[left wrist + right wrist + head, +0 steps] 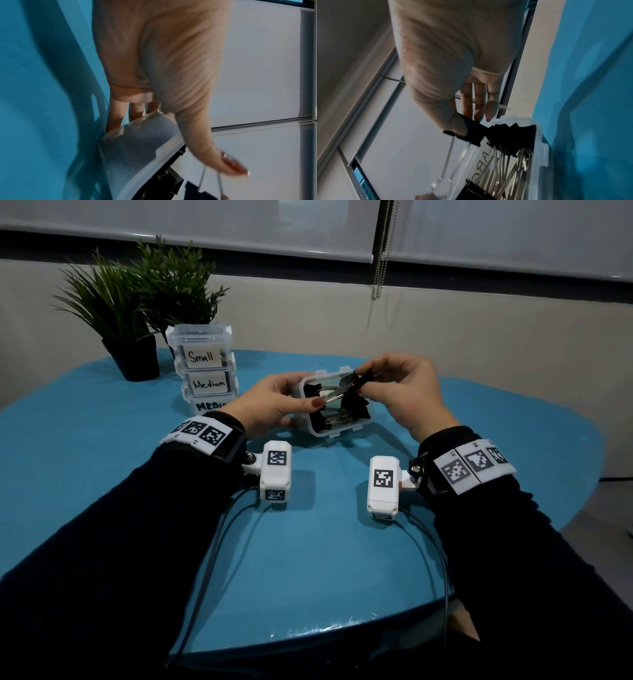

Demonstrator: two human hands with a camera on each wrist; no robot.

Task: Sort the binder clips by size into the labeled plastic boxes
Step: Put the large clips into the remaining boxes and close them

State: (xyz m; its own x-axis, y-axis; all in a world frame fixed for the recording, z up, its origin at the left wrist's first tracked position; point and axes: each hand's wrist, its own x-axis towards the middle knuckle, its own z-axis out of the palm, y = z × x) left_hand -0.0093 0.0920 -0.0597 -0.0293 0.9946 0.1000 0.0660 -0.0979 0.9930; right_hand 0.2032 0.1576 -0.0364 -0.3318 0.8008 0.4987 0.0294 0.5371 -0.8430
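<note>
A clear plastic box (337, 433) with several large black binder clips (346, 409) in it is tilted up off the blue table. My left hand (281, 398) grips its left wall, thumb lying on the wire handles of one clip. My right hand (376, 381) pinches the black body of that binder clip (358, 380) above the box's far rim. In the left wrist view the thumb (226, 163) presses the wire handles (211, 182) beside the box wall (137, 148). The right wrist view shows the pinched clip (471, 129) at the box rim (537, 135), with part of a "LARG" label (486, 161).
A stack of closed clear boxes stands at the back left, labelled Small (202, 357), Medium (209, 385) and a third partly hidden label (209, 406). Two potted plants (137, 313) stand behind it. Camera cables (219, 542) trail over the table (308, 559) toward its near edge.
</note>
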